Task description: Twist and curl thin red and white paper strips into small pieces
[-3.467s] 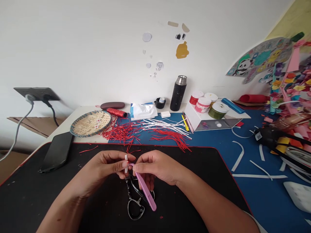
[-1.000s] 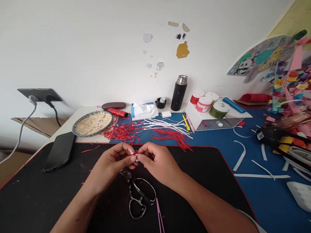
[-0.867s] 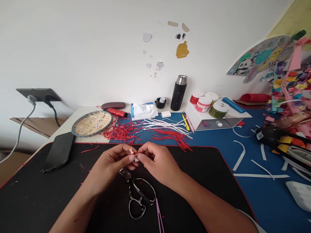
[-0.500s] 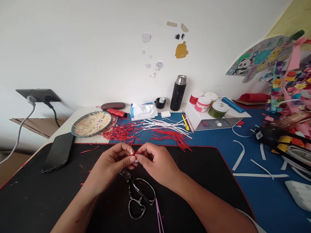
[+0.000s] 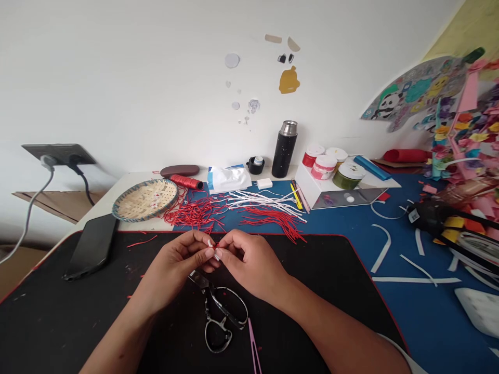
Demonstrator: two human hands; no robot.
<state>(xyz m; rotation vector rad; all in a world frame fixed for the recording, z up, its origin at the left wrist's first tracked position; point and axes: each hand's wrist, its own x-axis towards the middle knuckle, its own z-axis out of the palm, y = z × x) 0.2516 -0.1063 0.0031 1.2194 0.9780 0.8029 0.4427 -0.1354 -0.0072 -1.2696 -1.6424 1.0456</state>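
Note:
My left hand and my right hand meet over the black mat, fingertips nearly touching. Both pinch a small piece of red and white cord; a white end sticks up between the fingers, and most of the piece is hidden. Just below the hands lie scissors with worn black handles, their blades partly under my left hand. A pink pair of tweezers rests to the right of the handles. Beyond my fingers are cut red cords and white cords.
A woven basket with small bits in it and a black phone are on the left. At the back stand a black flask and lidded jars on a white box. White strips are scattered at right.
Both hands stay together in nearly the same place. The fingers have shifted slightly on the cord piece, and more of its white end shows. The whole view has moved a little.

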